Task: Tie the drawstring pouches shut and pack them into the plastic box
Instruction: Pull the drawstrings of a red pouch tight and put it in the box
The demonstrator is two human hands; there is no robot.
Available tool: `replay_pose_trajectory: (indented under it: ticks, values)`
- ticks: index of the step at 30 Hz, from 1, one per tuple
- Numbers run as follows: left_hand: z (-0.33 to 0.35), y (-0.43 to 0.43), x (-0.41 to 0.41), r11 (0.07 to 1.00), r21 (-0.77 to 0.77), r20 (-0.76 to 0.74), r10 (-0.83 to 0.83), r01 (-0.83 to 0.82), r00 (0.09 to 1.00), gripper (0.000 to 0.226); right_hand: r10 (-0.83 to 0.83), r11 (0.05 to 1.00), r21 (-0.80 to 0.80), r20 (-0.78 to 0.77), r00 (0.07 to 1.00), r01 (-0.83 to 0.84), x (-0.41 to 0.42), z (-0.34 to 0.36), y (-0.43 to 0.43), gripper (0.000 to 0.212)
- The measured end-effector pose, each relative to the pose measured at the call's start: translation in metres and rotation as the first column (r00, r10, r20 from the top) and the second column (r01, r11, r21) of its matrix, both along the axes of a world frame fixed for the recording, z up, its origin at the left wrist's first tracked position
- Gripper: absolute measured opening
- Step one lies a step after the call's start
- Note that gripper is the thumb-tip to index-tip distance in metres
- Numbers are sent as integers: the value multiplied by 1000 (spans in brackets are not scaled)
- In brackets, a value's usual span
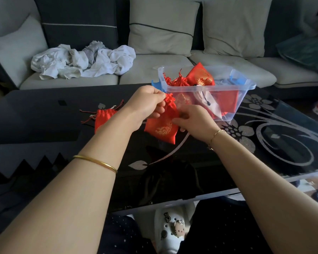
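Centre frame: left hand [149, 101] pinches neck of pouch [162, 128], right hand [195, 121] grips its side; keep gathers tight while knotting.

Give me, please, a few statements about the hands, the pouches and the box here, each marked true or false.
1. The left hand pinches the gathered neck of the held pouch. True.
2. The plastic box holds no pouches yet. False: several red pouches lie in it.
3. A second pouch lies on the table, to the left of the held one. True.
4. The right hand lies flat on the table, away from any pouch. False: its curled fingers are at the held pouch's right edge.
5. The box has a lid on. False: its top is open.
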State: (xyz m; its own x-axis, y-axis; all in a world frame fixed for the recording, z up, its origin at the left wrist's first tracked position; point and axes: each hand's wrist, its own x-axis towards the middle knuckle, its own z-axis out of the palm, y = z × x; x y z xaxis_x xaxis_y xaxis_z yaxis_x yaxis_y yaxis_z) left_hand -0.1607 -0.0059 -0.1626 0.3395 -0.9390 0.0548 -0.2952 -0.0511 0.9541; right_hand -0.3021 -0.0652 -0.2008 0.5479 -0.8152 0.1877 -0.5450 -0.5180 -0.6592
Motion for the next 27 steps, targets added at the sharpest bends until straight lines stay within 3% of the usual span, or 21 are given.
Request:
replay_pose_trajectory:
  ticks: [5, 7, 12, 15, 18, 21, 24, 27]
  values:
    - [14, -14, -19, 985, -116, -117, 114, -128, 987, 25, -70, 997, -23, 51, 996, 71, -27, 26, -7, 13]
    - [19, -21, -21, 953, -174, -142, 225, -248, 964, 25, -67, 996, 75, 194, 979, 54, -33, 42, -13, 13]
    - [17, -33, -20, 920, -159, -234, 318, -358, 919, 22, -124, 960, 274, 595, 794, -55, -26, 77, -42, 24]
    - [13, -35, -21, 928, -139, -235, 308, -345, 922, 24, -278, 918, 395, 689, 669, -25, -16, 89, -69, 25]
    - [7, -37, -15, 932, -123, -133, 326, -342, 936, 14, -435, 881, 426, 553, 711, 208, -17, 85, -89, 21]
    - [-7, -39, -1, 929, -89, 14, 361, -359, 932, 15, -491, 869, 261, 344, 800, 421, -25, 70, -83, 15]
    - [-33, -39, 18, 901, -7, 207, 425, -433, 881, 23, -467, 884, 169, 356, 810, 435, -17, 54, -60, 26]
    - [-64, -26, 33, 851, 167, 475, 373, -498, 797, 33, -381, 922, 203, 321, 867, 330, 7, 38, -34, 36]
